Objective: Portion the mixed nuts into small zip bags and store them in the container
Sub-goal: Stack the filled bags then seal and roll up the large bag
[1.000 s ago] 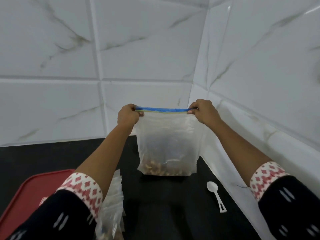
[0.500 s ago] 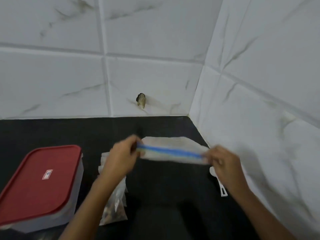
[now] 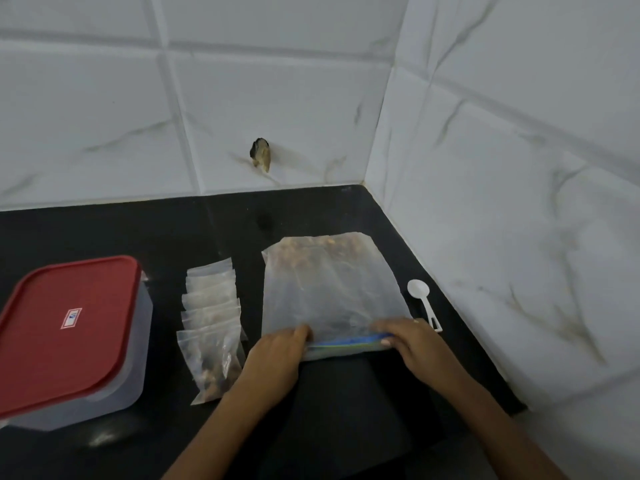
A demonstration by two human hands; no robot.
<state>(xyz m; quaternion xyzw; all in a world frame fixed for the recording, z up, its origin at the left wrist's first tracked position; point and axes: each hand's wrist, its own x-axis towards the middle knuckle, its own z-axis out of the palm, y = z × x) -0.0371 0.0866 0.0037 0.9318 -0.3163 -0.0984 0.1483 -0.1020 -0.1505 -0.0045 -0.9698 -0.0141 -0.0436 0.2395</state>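
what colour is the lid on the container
Red lid, with a small white label; clearest in the head view.

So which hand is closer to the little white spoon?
Right. The right hand holds the big zip bag at the zipper end just beside the white spoon. The left hand holds the zipper's other end, farther away.
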